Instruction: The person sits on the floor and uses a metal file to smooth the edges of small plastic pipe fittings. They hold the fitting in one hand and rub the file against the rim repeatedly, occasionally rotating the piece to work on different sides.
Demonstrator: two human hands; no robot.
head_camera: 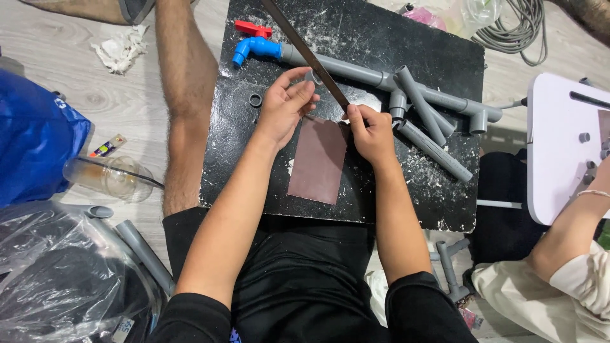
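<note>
Head view: two hands work a small pipe piece over a black board.

Left hand (pixel 283 105) pinches a short grey pipe ring (pixel 311 77) near the board's (pixel 438 44) middle; right hand (pixel 370 132) closes on a thin dark blade (pixel 311 60). Sandpaper sheet (pixel 319 159) lies below them, and the assembled grey pipework (pixel 419 95) with its blue tap (pixel 255 48) rests along the far edge.
</note>
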